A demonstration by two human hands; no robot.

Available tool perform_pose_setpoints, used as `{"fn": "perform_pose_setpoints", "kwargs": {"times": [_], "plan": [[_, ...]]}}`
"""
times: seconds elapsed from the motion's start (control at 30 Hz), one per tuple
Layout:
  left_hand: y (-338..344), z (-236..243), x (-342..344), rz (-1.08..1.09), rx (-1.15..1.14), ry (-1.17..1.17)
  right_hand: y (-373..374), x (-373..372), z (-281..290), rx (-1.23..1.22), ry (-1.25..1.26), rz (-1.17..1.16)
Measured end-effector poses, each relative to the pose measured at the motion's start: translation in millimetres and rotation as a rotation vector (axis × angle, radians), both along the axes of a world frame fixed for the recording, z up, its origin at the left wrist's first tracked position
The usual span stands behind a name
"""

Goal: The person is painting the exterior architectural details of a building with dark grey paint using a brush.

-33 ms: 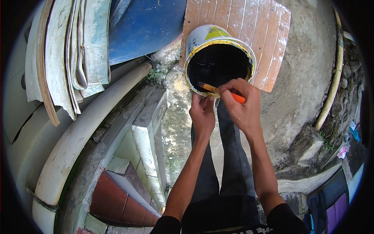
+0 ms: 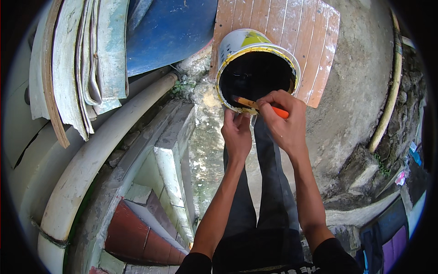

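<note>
A white paint bucket point(image 2: 228, 44) with a yellow-smeared rim and a dark interior tilts its mouth toward me. My left hand point(image 2: 237, 134) grips its near rim, the fingertips partly hidden behind the edge. In my right hand point(image 2: 286, 119) is a paintbrush point(image 2: 247, 102) with an orange handle end. The brush head points left, over the near inside of the bucket's mouth, and its bristles look dark. How deep the contents reach is too dark to tell. A thin wire handle point(image 2: 297, 68) curves along the bucket's right side.
Under the bucket lies a brown slatted board point(image 2: 315, 41). To the left are a blue panel point(image 2: 171, 36), stacked weathered sheets point(image 2: 68, 68) and a long pale pipe point(image 2: 105, 132). Concrete ground point(image 2: 356, 91) extends rightward to another pipe point(image 2: 389, 105) by a stone edge.
Almost nothing differs; my right hand and the brush have shifted very slightly, and the bucket stays in place.
</note>
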State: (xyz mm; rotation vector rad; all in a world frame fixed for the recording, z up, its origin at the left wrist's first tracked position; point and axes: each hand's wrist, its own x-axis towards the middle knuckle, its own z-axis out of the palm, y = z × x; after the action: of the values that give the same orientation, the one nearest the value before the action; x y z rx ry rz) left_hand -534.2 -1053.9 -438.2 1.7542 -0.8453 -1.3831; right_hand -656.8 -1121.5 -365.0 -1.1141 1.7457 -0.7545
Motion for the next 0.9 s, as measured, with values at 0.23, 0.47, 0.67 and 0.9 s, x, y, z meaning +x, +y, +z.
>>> {"fn": "perform_pose_setpoints", "kwargs": {"times": [0.23, 0.47, 0.67, 0.9], "plan": [[2, 1, 0, 0.005, 0.076, 0.064, -14, -12, -11, 0.182, -0.128, -0.059], [2, 4, 0, -0.049, 0.099, 0.045, -17, -19, -23, 0.263, -0.223, -0.077], [2, 4, -1, -0.08, 0.102, -0.005, -17, -17, -27, 0.241, -0.269, -0.137], [1, 5, -2, -0.086, 0.097, -0.013, -17, -17, -28, 0.245, -0.312, -0.159]]}}
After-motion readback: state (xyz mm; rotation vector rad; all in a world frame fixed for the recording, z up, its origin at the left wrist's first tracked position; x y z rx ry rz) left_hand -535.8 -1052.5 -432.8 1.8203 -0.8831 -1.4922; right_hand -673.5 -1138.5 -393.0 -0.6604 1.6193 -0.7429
